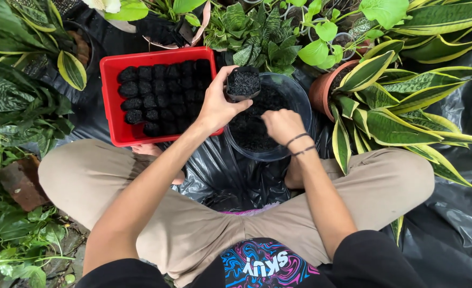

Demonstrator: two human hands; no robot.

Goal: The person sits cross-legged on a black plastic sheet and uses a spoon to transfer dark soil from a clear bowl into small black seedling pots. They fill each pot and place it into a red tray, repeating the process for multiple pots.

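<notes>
Black soil fills the small pot [243,84] almost to the rim, dark and crumbly; the pot itself is black, thin-walled, round. I see its mouth facing up toward the camera, long axis roughly vertical with a slight tilt toward the person. It sits in the air over the far-left rim of the clear bowl [300,96], just right of the red tray [109,101].

Left hand [218,106]: fingers wrapped around the pot's near side, thumb at the rim, clamped on it.

Right hand [281,125]: down inside the bowl over the loose black soil [249,133], fingers curled together and pointing down. I can't tell whether they pinch any soil.

The tray holds rows of matching filled small pots [161,90], packed touching each other. The bowl rests on black plastic sheeting [449,229] between the crossed legs, with a terracotta pot [321,88] just beside it on the right.
</notes>
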